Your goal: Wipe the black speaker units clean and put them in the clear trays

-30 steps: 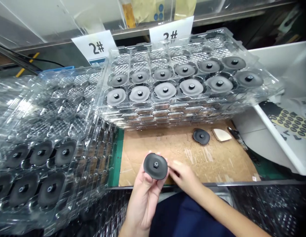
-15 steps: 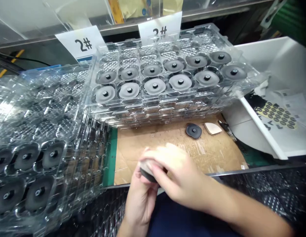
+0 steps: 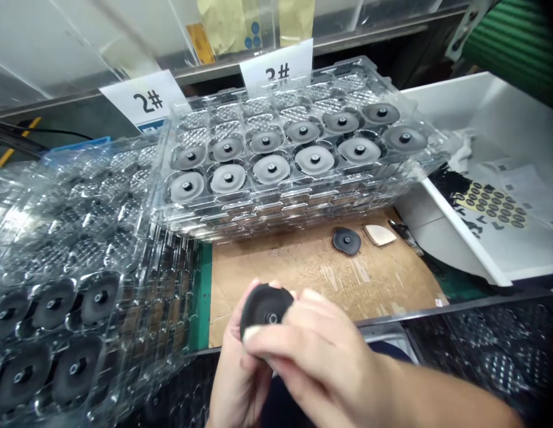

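Over the near edge of the cardboard sheet (image 3: pixel 280 267), the left hand (image 3: pixel 236 368) grasps a black oval disc (image 3: pixel 261 306) around its rim, seemingly steadying it face-up beneath the right hand (image 3: pixel 323 353). The right fingers bend across it; whether they pinch anything, I cannot tell.

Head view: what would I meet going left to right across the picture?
Leftmost clear tray stack, black disc in the left hand, loose black disc, cream wedge-shaped pad, yellow sheet of dark ovals.
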Tool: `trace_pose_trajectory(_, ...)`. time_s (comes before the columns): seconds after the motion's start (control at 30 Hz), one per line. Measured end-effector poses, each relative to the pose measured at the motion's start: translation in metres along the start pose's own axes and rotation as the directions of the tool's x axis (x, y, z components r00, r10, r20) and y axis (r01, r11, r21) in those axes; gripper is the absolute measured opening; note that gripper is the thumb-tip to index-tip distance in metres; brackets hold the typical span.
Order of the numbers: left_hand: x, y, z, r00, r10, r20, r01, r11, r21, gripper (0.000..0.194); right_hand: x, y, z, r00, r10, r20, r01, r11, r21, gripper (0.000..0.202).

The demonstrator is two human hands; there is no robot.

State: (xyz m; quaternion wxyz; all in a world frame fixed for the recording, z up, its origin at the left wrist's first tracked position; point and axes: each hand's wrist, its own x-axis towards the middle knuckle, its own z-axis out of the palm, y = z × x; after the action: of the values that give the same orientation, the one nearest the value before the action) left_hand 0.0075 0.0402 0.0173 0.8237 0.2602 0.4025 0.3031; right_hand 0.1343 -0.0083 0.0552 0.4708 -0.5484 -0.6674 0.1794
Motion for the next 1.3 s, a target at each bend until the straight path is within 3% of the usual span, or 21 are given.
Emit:
trace_pose_trajectory(0.1, 0.002, 0.001, -0.005, 0.996, 0.001, 0.086, 0.006, 0.996, -0.086, 0.051, -0.013, 0.006, -0.013, 0.991, 0.099, 0.088, -0.098, 0.995, -0.02, 0.021)
trace_pose_trajectory(0.2, 0.004, -0.002, -0.005, 0.99, 0.073, 0.124, -0.054, 0.987, -0.152, 0.048, -0.018, 0.007, -0.021, 0.982, 0.188, 0.032, -0.181, 0.971, -0.157, 0.021)
trace_pose_trajectory(0.3, 0.005, -0.005, -0.002, 0.991, 0.057, 0.118, -0.035, 0.983, -0.182, 0.049, -0.016, 0.0, -0.018, 0.992, 0.094, -0.086, -0.111, 0.968, -0.225, 0.023)
trace_pose_trajectory(0.37, 0.004, -0.005, -0.002, 0.995, 0.01, 0.101, 0.011, 0.979, -0.202, 0.049, -0.014, -0.002, -0.013, 0.995, 0.033, -0.094, -0.05, 0.981, -0.186, 0.022)
trace_pose_trajectory(0.47, 0.005, -0.003, -0.002, 0.998, 0.055, 0.015, -0.051, 0.981, -0.186, 0.048, -0.013, 0.002, -0.008, 0.991, 0.129, -0.03, -0.131, 0.987, -0.097, 0.02)
trace_pose_trajectory(0.53, 0.005, -0.002, -0.002, 0.991, 0.125, -0.039, -0.129, 0.978, -0.162, 0.048, -0.012, 0.005, -0.006, 0.976, 0.213, -0.046, -0.217, 0.967, -0.13, 0.021)
trace_pose_trajectory(0.6, 0.005, -0.002, -0.002, 0.993, 0.11, -0.046, -0.116, 0.981, -0.158, 0.047, -0.012, 0.005, -0.005, 0.98, 0.169, -0.104, -0.185, 0.967, -0.173, 0.021)
trace_pose_trajectory(0.7, 0.006, -0.004, -0.001, 0.999, 0.029, -0.017, -0.031, 0.985, -0.172, 0.046, -0.012, 0.005, -0.004, 0.996, 0.072, -0.054, -0.078, 0.991, -0.111, 0.021)
trace_pose_trajectory(0.83, 0.009, -0.007, -0.001, 0.986, 0.162, -0.049, -0.168, 0.973, -0.16, 0.046, -0.01, 0.006, -0.006, 0.97, 0.243, -0.03, -0.245, 0.963, -0.114, 0.021)
trace_pose_trajectory(0.9, 0.01, -0.007, -0.001, 0.99, 0.133, -0.057, -0.141, 0.975, -0.17, 0.048, -0.009, 0.004, -0.005, 0.974, 0.214, -0.069, -0.223, 0.962, -0.157, 0.022)
trace_pose_trajectory(1.0, 0.009, -0.006, 0.001, 0.996, 0.061, -0.061, -0.07, 0.984, -0.165, 0.048, -0.008, 0.007, -0.002, 0.99, 0.141, 0.024, -0.139, 0.988, -0.063, 0.022)
trace_pose_trajectory(1.07, 0.01, -0.006, 0.004, 0.988, 0.136, -0.08, -0.146, 0.978, -0.146, 0.046, -0.008, 0.02, -0.001, 0.969, 0.246, 0.034, -0.245, 0.969, -0.013, 0.021)
trace_pose_trajectory(1.13, 0.012, -0.005, 0.006, 0.979, 0.178, -0.095, -0.191, 0.97, -0.153, 0.044, -0.011, 0.037, 0.002, 0.917, 0.397, -0.031, -0.398, 0.917, -0.025, 0.02)
trace_pose_trajectory(1.2, 0.014, -0.005, 0.006, 0.985, 0.14, -0.102, -0.157, 0.969, -0.189, 0.04, -0.019, 0.052, 0.008, 0.87, 0.483, -0.095, -0.488, 0.872, -0.032, 0.021)
trace_pose_trajectory(1.3, 0.017, -0.005, 0.003, 0.991, 0.095, -0.093, -0.113, 0.971, -0.209, 0.037, -0.038, 0.061, 0.022, 0.855, 0.516, -0.043, -0.517, 0.856, 0.003, 0.022)
